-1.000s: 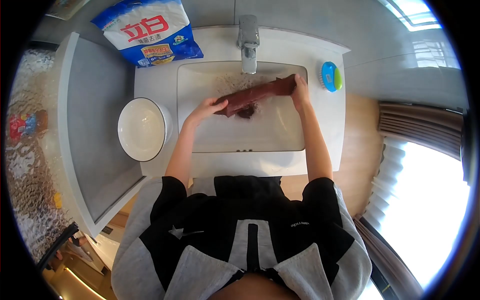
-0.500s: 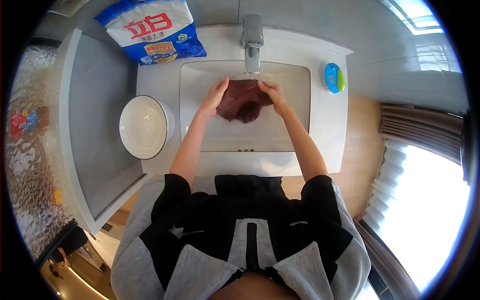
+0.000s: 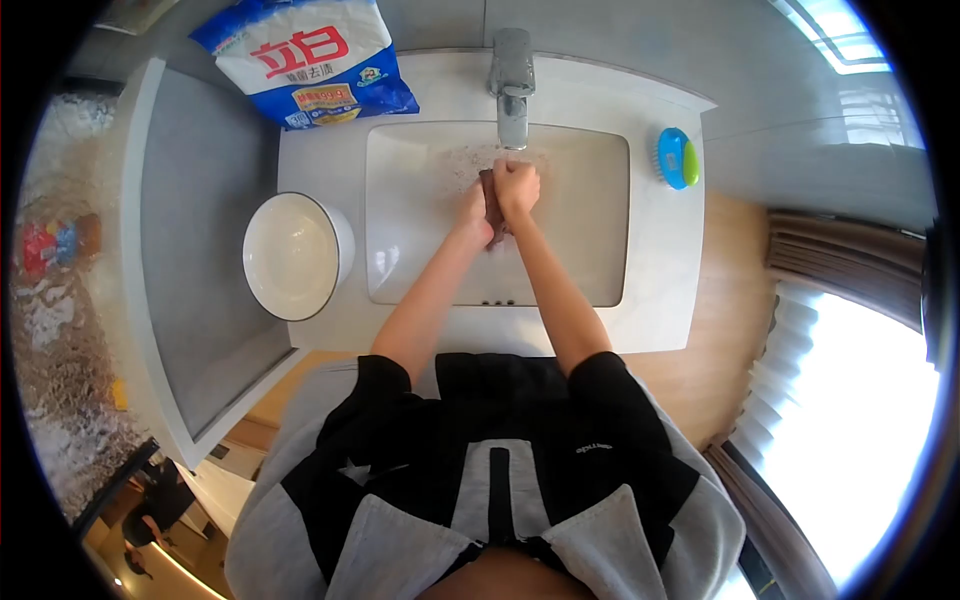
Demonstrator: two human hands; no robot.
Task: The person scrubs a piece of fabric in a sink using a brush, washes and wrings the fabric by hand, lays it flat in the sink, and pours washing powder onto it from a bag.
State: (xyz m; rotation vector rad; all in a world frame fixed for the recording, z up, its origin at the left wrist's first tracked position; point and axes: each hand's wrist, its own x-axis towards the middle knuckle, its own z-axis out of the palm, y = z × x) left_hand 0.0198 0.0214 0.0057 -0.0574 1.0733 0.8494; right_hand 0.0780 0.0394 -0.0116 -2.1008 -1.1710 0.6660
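Observation:
A dark reddish-brown wet cloth point(image 3: 491, 198) is bunched into a narrow bundle between my two hands, over the basin of the white sink point(image 3: 585, 270). My left hand point(image 3: 474, 212) holds it from the left side, with the fingers partly hidden behind the cloth. On the other side my right hand point(image 3: 517, 188) is closed like a fist on the bundle, just below the faucet point(image 3: 512, 95). Dark specks and a reddish tinge mark the sink's back wall around the hands.
A blue and white detergent bag point(image 3: 310, 65) lies at the back left of the counter point(image 3: 450, 85). A white basin with a dark rim point(image 3: 290, 257) stands left of the sink. On the right is a blue and green scrub brush point(image 3: 677, 159).
The cloth was spread open between my separated hands. Now both hands have come together and the cloth is squeezed into a small bundle between them.

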